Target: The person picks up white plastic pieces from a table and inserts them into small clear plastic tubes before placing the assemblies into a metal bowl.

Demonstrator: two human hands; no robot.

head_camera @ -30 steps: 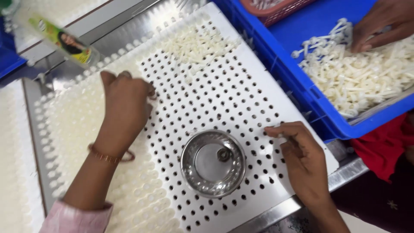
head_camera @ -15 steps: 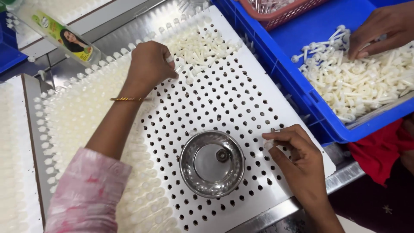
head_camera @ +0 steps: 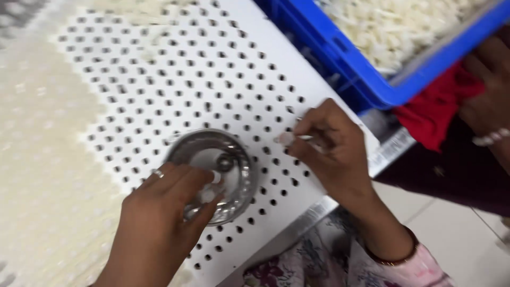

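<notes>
A white perforated board (head_camera: 212,69) lies in front of me, and a small steel bowl (head_camera: 183,150) stands on it. My left hand (head_camera: 159,223) reaches into the bowl from below, its fingertips pinched around a small white plastic piece (head_camera: 215,177). My right hand (head_camera: 332,154) rests on the board just right of the bowl. It pinches a small white plastic pin (head_camera: 287,139) whose tip points left over the holes. The left part of the board (head_camera: 42,159) is filled with cream-white pieces.
A blue crate (head_camera: 340,58) full of white plastic parts (head_camera: 393,26) stands at the upper right, close to the board's edge. Another person's hand (head_camera: 489,69) and a red cloth (head_camera: 425,111) are beside it. The metal table edge (head_camera: 319,210) runs below the board.
My left hand has come down from the far side of the board into the steel bowl. The view has moved in closer and tilted. My right hand stays beside the bowl.
</notes>
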